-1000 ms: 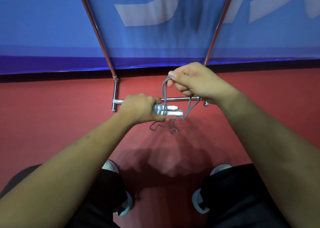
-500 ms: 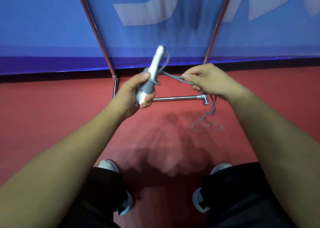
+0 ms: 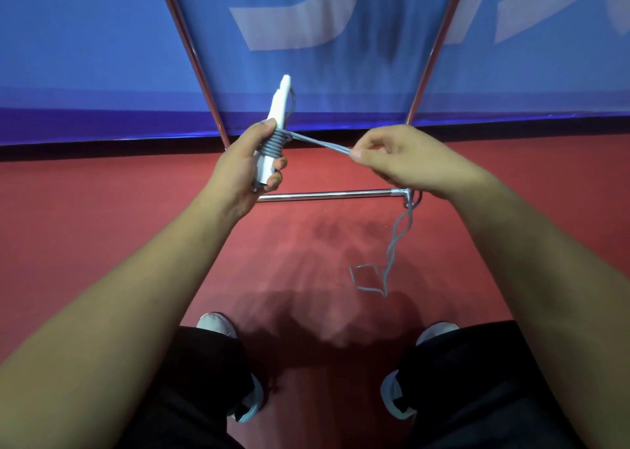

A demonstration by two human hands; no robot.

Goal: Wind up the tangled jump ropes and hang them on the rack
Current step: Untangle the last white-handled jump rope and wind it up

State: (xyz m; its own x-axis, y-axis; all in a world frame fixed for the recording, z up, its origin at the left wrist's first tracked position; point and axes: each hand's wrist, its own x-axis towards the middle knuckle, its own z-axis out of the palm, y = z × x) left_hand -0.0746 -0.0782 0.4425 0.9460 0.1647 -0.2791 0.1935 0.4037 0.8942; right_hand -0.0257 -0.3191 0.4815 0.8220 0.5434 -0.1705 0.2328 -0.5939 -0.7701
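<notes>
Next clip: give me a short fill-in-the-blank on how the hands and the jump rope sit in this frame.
1. The white plastic jump rope handles are held in the ____ hand.
2. The grey cord is coiled around the handles and runs taut to the ____ hand.
3. The cord's loose tail ends on the ____ floor.

Missing words: left; right; red
</notes>
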